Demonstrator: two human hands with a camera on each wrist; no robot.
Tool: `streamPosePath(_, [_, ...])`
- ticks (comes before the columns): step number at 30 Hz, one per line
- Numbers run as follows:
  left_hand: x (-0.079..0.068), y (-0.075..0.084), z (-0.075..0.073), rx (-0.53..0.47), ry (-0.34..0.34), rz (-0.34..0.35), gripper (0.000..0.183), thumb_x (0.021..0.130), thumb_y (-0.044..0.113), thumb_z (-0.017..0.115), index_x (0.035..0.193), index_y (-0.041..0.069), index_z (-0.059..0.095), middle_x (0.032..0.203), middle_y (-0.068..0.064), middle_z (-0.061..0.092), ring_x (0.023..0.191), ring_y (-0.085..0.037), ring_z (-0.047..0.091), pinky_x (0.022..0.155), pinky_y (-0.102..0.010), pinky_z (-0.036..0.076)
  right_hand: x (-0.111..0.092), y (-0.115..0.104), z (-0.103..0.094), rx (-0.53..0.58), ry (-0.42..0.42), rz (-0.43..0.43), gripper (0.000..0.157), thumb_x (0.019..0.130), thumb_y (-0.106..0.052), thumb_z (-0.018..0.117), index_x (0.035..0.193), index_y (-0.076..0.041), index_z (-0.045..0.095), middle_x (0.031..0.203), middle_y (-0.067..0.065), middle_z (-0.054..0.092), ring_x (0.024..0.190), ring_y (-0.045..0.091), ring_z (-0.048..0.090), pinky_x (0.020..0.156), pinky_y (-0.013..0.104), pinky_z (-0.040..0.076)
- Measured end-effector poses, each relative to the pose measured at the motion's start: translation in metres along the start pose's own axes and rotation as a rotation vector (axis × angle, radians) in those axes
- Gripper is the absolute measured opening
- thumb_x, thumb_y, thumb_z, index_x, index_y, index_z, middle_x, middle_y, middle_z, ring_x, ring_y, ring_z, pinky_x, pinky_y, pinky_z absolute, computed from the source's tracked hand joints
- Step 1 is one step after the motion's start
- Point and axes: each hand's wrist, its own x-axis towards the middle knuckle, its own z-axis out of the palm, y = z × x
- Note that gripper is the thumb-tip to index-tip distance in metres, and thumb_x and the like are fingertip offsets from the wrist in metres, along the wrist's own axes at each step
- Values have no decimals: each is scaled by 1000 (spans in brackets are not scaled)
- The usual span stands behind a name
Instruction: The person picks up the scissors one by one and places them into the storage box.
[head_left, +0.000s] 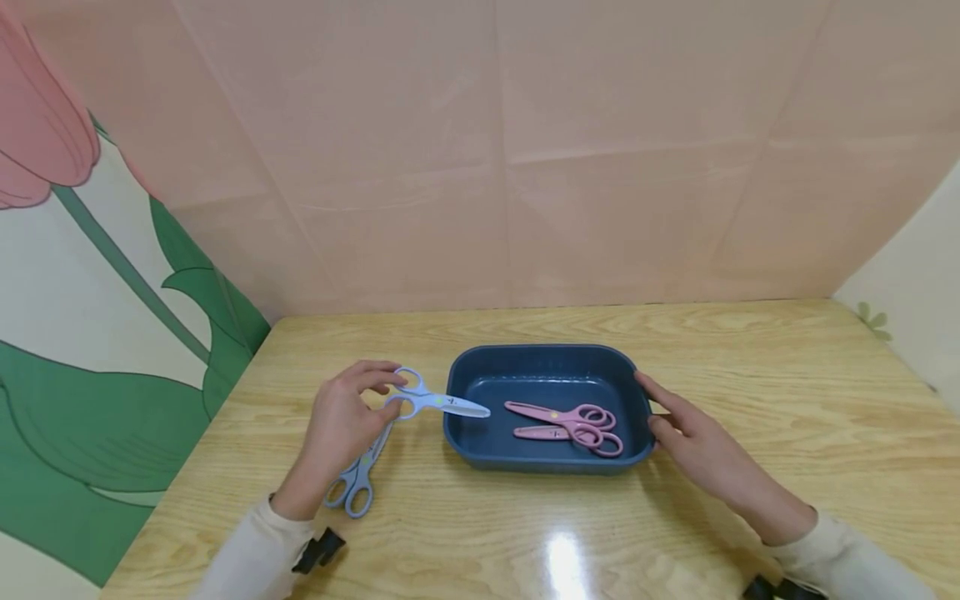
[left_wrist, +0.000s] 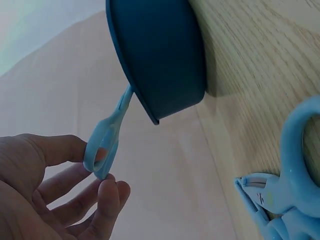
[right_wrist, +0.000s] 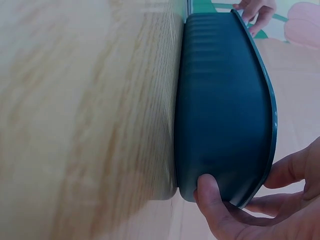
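Note:
My left hand [head_left: 341,425] pinches a pair of light blue scissors [head_left: 437,401] by the handle loops. Their closed blades point right and reach over the left rim of a dark blue plastic bin [head_left: 540,467]. Inside the bin lie two pairs of pink scissors, one [head_left: 534,409] behind the other [head_left: 538,433], with handles to the right. My right hand [head_left: 701,446] holds the bin's right end, with the thumb [right_wrist: 209,192] against the outer wall and the fingers around the rim. Beneath my left hand, another pair of blue scissors [head_left: 364,467] rests on the table, its blade tips partly hidden.
The wood-grain table [head_left: 450,533] carries the bin near its middle. A pink covering [head_left: 495,167] rises behind the back edge, and a flower-patterned panel [head_left: 97,400] borders the left side. Both sleeves have black straps at the wrists.

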Motion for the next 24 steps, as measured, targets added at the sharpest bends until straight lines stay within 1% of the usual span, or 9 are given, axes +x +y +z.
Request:
streamPosePath(5, [-1, 2, 1, 2, 12, 15, 21, 76, 4, 80, 96, 11, 79, 118, -2, 73, 88, -19, 70, 52, -17, 46, 0, 1, 0, 6, -8, 1, 56, 108, -19, 36, 161, -21, 15, 144, 29, 41, 63, 17, 44, 53, 29, 42])
streamPosePath(8, [-2, 4, 1, 0, 26, 16, 22, 76, 4, 80, 96, 12, 79, 117, -1, 73, 88, -18, 71, 55, -17, 47, 1, 1, 0, 6, -7, -4, 56, 108, -19, 36, 161, -21, 15, 145, 29, 41, 62, 16, 43, 54, 28, 42])
streamPosePath(12, [-4, 7, 2, 5, 44, 32, 23, 77, 4, 79, 98, 13, 79, 114, -1, 74, 86, -17, 71, 58, -18, 51, 1, 1, -1, 3, -8, -7, 56, 108, -19, 36, 161, -21, 16, 147, 29, 39, 63, 16, 44, 54, 29, 42])
streamPosePath(15, [-5, 9, 4, 13, 48, 42, 23, 78, 2, 78, 98, 13, 78, 110, -1, 75, 83, -16, 71, 58, -19, 52, 1, 1, -1, 2, -7, -11, 56, 108, -19, 36, 161, -20, 16, 149, 29, 38, 63, 16, 44, 53, 29, 41])
streamPosePath(24, [-6, 9, 6, 18, 36, 82, 17, 79, 2, 78, 92, 13, 78, 100, -1, 76, 78, -15, 71, 53, -17, 47, 1, 1, 0, 9, -5, -18, 57, 108, -18, 37, 161, -22, 16, 152, 30, 35, 64, 16, 46, 53, 28, 41])
